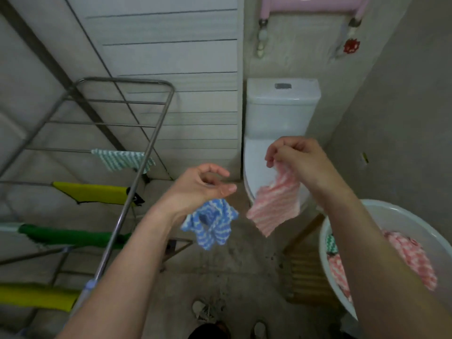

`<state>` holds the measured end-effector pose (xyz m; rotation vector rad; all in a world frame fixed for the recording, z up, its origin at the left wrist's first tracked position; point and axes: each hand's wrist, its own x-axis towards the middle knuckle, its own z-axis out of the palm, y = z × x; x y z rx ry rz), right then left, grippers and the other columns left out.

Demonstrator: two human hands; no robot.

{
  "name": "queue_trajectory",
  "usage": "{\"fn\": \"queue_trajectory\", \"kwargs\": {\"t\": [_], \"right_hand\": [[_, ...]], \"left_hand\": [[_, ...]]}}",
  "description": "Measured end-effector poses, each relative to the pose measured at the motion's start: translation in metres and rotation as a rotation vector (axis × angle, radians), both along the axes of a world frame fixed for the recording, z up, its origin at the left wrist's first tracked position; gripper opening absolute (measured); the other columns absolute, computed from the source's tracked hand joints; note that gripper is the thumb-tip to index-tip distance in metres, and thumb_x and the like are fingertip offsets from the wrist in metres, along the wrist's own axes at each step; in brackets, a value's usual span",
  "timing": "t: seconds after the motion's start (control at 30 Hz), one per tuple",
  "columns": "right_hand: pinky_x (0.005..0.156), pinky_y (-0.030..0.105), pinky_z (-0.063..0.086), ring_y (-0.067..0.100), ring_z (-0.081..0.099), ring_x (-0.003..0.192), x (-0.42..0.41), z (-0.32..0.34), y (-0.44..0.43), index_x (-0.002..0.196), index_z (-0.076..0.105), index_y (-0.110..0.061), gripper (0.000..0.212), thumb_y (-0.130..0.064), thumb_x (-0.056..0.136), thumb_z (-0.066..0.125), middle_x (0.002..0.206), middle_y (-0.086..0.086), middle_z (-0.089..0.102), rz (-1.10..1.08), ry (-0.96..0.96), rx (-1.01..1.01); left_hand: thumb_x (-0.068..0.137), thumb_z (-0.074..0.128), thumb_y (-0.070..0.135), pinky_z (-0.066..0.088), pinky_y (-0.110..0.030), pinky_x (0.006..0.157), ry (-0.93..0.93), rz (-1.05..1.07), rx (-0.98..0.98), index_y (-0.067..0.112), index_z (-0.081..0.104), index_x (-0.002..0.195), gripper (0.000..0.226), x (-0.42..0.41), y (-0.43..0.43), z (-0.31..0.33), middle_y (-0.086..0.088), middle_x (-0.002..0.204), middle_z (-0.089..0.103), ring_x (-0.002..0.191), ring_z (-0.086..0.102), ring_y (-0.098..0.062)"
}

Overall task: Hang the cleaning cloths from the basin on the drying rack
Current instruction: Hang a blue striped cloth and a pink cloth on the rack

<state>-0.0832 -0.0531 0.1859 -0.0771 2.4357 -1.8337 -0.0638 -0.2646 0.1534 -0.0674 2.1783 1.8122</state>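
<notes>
My right hand (297, 160) pinches the top edge of a pink-and-white striped cloth (275, 206), which hangs down in front of the toilet. My left hand (203, 185) has its fingers curled, and a crumpled blue-and-white cloth (210, 222) hangs from under its palm; the fingers that hold it are hidden. The white basin (401, 214) sits at the lower right under my right forearm, with more pink cloths (411, 255) and a green-striped one (331, 243) inside. The metal drying rack (146, 152) stands to the left, carrying a teal-striped cloth (122, 160), a yellow cloth (93, 193), a green cloth (71, 236) and another yellow cloth (36, 296).
A white toilet (281, 106) stands against the back wall between my hands. Pink pipes (310, 6) with a red valve (351, 46) run above it. A wooden slatted mat (305, 265) lies on the concrete floor beside the basin. My shoes (205, 310) show at the bottom.
</notes>
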Motion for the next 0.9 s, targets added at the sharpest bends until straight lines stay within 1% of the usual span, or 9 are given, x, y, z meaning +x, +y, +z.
{"fn": "queue_trajectory", "kwargs": {"t": [0.07, 0.13, 0.2, 0.33, 0.47, 0.6, 0.67, 0.83, 0.9], "right_hand": [[0.074, 0.028, 0.048, 0.017, 0.059, 0.065, -0.008, 0.008, -0.021, 0.086, 0.075, -0.017, 0.011, -0.02, 0.078, 0.067, 0.068, 0.001, 0.069, 0.209, -0.079, 0.077], [0.069, 0.023, 0.046, 0.0, 0.057, 0.058, -0.013, 0.011, -0.048, 0.108, 0.07, -0.024, 0.03, -0.03, 0.079, 0.075, 0.059, -0.018, 0.063, 0.421, -0.182, 0.17], [0.073, 0.019, 0.046, -0.006, 0.062, 0.07, -0.02, 0.01, -0.081, 0.12, 0.063, -0.028, 0.047, -0.041, 0.076, 0.074, 0.073, -0.02, 0.067, 0.561, -0.184, 0.247], [0.072, 0.026, 0.049, 0.001, 0.059, 0.067, -0.04, 0.003, -0.15, 0.099, 0.071, -0.027, 0.025, -0.029, 0.076, 0.079, 0.079, -0.006, 0.071, 0.565, 0.011, 0.26], [0.063, 0.023, 0.047, 0.003, 0.057, 0.062, -0.056, 0.003, -0.196, 0.103, 0.065, -0.023, 0.031, -0.012, 0.074, 0.069, 0.079, -0.003, 0.067, 0.473, 0.156, 0.373], [0.05, 0.018, 0.038, 0.002, 0.047, 0.05, -0.081, 0.013, -0.212, 0.082, 0.064, -0.029, 0.023, -0.009, 0.073, 0.069, 0.068, -0.004, 0.064, 0.538, 0.16, 0.43], [0.049, 0.015, 0.034, 0.002, 0.045, 0.046, -0.094, 0.02, -0.219, 0.073, 0.065, -0.029, 0.018, -0.011, 0.073, 0.069, 0.053, -0.011, 0.055, 0.565, 0.215, 0.518], [0.053, 0.012, 0.033, -0.005, 0.049, 0.052, -0.128, 0.036, -0.235, 0.08, 0.068, -0.023, 0.012, -0.012, 0.079, 0.062, 0.05, -0.012, 0.052, 0.548, 0.284, 0.518], [0.058, 0.012, 0.034, -0.007, 0.049, 0.054, -0.14, 0.043, -0.237, 0.081, 0.067, -0.024, 0.006, -0.018, 0.081, 0.069, 0.053, -0.017, 0.053, 0.594, 0.223, 0.389]], "left_hand": [[0.072, 0.07, -0.011, 0.047, -0.011, 0.06, -0.006, 0.023, 0.073, 0.013, 0.063, 0.09, 0.03, -0.004, -0.03, 0.01, 0.001, 0.065, 0.059, 0.058, 0.056, 0.0], [0.073, 0.066, -0.014, 0.049, -0.012, 0.062, -0.003, 0.063, 0.133, 0.011, 0.063, 0.087, 0.029, -0.008, -0.047, 0.019, 0.003, 0.063, 0.062, 0.06, 0.059, 0.0], [0.075, 0.065, -0.01, 0.051, -0.014, 0.063, 0.006, 0.143, 0.198, 0.008, 0.064, 0.081, 0.019, -0.016, -0.061, 0.027, 0.005, 0.06, 0.066, 0.058, 0.062, -0.002], [0.074, 0.071, -0.002, 0.053, -0.025, 0.067, 0.066, 0.345, 0.208, 0.009, 0.067, 0.073, 0.011, -0.037, -0.093, 0.039, 0.001, 0.06, 0.069, 0.056, 0.064, -0.009], [0.071, 0.075, -0.003, 0.055, -0.023, 0.071, 0.163, 0.361, 0.156, 0.01, 0.068, 0.08, 0.017, -0.049, -0.131, 0.05, -0.001, 0.069, 0.07, 0.066, 0.065, -0.01], [0.068, 0.08, 0.005, 0.051, -0.024, 0.079, 0.179, 0.002, -0.424, 0.028, 0.067, 0.091, 0.035, -0.051, -0.182, 0.055, 0.003, 0.096, 0.066, 0.086, 0.063, -0.01], [0.072, 0.078, 0.011, 0.05, -0.03, 0.079, 0.193, -0.03, -0.541, 0.031, 0.065, 0.09, 0.029, -0.053, -0.202, 0.055, 0.003, 0.097, 0.065, 0.092, 0.064, -0.019], [0.087, 0.065, 0.03, 0.039, -0.031, 0.065, 0.135, -0.017, -0.374, 0.018, 0.066, 0.097, 0.016, -0.057, -0.239, 0.057, -0.023, 0.086, 0.067, 0.072, 0.055, -0.02], [0.091, 0.06, 0.029, 0.036, -0.03, 0.064, 0.162, 0.054, -0.319, 0.013, 0.067, 0.093, 0.018, -0.057, -0.253, 0.059, -0.018, 0.074, 0.06, 0.069, 0.048, -0.016]]}}
